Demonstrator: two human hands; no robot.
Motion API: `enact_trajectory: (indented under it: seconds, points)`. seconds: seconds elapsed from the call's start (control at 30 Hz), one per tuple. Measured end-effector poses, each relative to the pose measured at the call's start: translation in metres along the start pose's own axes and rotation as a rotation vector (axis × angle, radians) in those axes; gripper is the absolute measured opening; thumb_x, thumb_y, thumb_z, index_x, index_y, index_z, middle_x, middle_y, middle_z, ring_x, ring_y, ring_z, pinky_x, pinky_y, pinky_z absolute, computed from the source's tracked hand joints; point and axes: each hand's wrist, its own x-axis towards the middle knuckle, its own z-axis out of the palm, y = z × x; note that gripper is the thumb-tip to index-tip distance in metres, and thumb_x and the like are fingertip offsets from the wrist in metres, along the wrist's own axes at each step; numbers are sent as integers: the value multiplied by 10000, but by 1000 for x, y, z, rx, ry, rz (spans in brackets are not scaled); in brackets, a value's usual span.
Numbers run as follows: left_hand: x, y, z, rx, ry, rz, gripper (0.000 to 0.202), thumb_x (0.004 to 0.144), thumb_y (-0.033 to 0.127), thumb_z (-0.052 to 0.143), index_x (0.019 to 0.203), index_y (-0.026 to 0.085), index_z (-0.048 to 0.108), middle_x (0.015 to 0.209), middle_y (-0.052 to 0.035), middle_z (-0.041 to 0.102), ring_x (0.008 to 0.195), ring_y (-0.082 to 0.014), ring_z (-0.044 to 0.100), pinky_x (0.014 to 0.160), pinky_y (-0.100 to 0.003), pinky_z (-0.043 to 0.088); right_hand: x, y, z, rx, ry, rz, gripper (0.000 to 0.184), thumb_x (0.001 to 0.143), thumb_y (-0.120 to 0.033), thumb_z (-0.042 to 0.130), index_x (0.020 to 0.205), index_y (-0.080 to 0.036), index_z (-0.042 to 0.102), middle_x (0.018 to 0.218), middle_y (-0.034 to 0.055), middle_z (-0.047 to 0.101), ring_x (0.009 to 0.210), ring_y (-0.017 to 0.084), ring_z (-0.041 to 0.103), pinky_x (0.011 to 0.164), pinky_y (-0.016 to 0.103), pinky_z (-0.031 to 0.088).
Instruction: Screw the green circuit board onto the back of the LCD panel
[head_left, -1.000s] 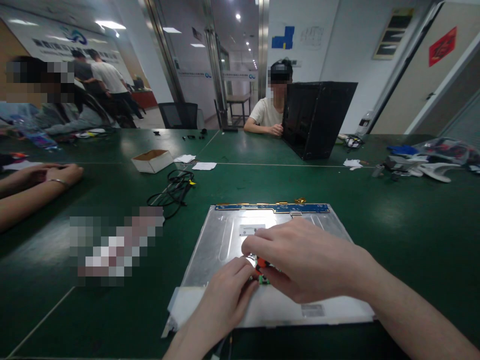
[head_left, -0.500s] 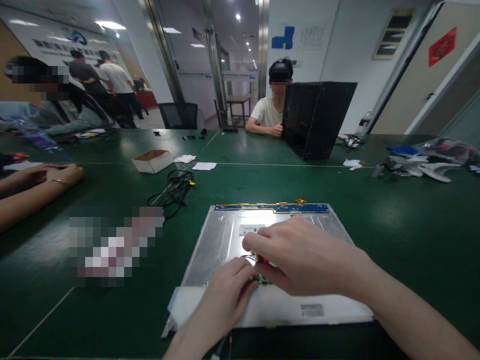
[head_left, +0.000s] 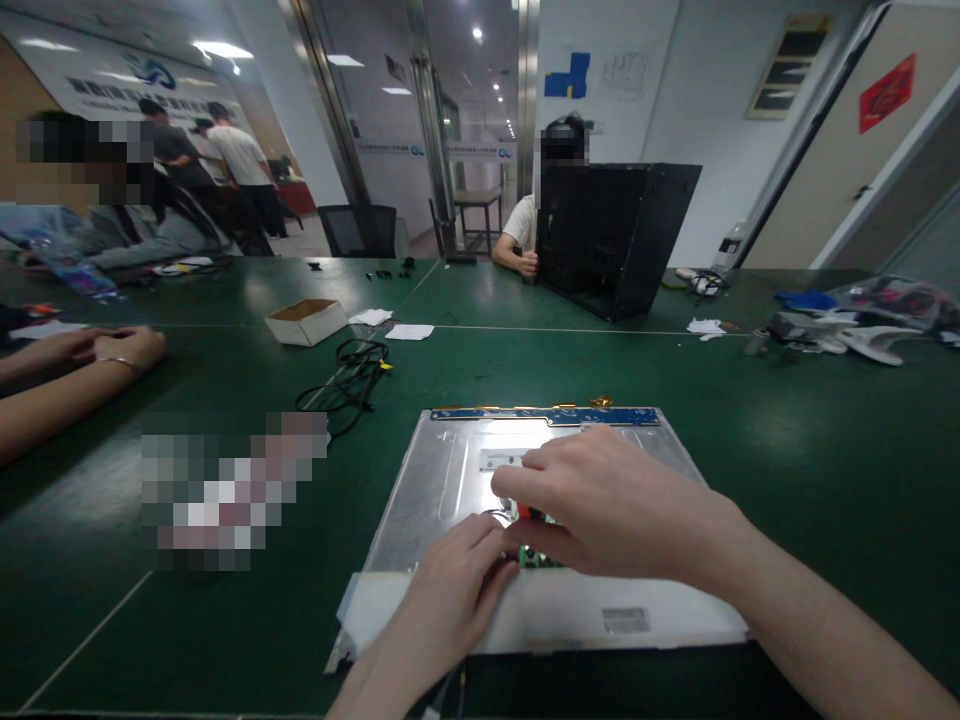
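Observation:
A flat silver display panel (head_left: 424, 490) lies back-side up on the table in front of me, with a blue circuit strip (head_left: 495, 415) along its far edge. My right hand (head_left: 600, 500) is closed over the panel's middle around an orange-and-black handle (head_left: 528, 511), which looks like a screwdriver's; the rest of it is hidden. Under that hand, part of a green circuit board (head_left: 541, 557) shows. My left hand (head_left: 469, 575) rests on the panel beside the board, fingers curled together and tips touching near its left end. What they pinch, if anything, is hidden.
Black cables (head_left: 349, 375) and an open cardboard box (head_left: 306, 322) lie to the left. Another person's hands (head_left: 127, 348) rest on the table's left side. Across the table, a person holds a black computer case (head_left: 622, 240). White parts (head_left: 825, 330) lie at right.
My right hand has shifted slightly right and up, showing more of the green board. My left hand stays put. The computer case across the table has turned and moved left.

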Motion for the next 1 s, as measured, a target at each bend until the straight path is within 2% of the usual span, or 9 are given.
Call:
enact_trajectory:
  seconds: [0.27,1.0]
  points:
    - [2,2,-2,17,21,26,203,855,111,487,980,211,612,980,-61,640,906,-220,603,749,-313,492,-2,-2,-2,50,-25,-39,72,871,-200,479,937,-194,507,849,15,608,672,130,490,521,284,221]
    - [1,2,-1,5,28,25,183,859,95,467,960,201,577,981,-59,628,900,-221,594,742,-320,463,-1,-2,1,1,23,-33,68,884,-233,467,933,-193,493,812,14,610,618,131,452,508,286,177]
